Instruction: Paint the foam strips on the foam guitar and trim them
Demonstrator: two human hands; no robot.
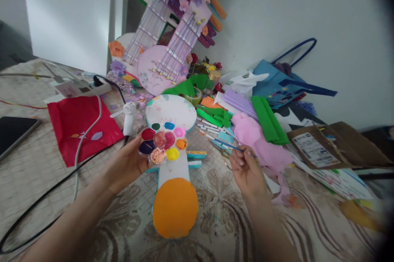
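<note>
On the far left, a dark phone (17, 132) lies on the table, and next comes a bright red sheet (64, 145) with a pale cord across it. A small white glue gun (129, 119) stands just beside the sheet. The left hand (135, 153) is curled around the left side of a paint palette (168, 140), holding it up so its round cups of color show. Under it in this view is a white, guitar-shaped board (173, 171), flat on the table, with a big orange circle (175, 207) at its near end. To the right, the right hand (248, 169) is closed, pinching a thin blue paintbrush (226, 144) between thumb and fingers. The brush tip is too small and blurry to tell if it has paint on it. Behind that hand lie pink cloth (266, 143) and a brown package (341, 147). This looks like a painting step, with the brush well apart from the cups. Dipping it would call for a steady palette and a light touch.
</note>
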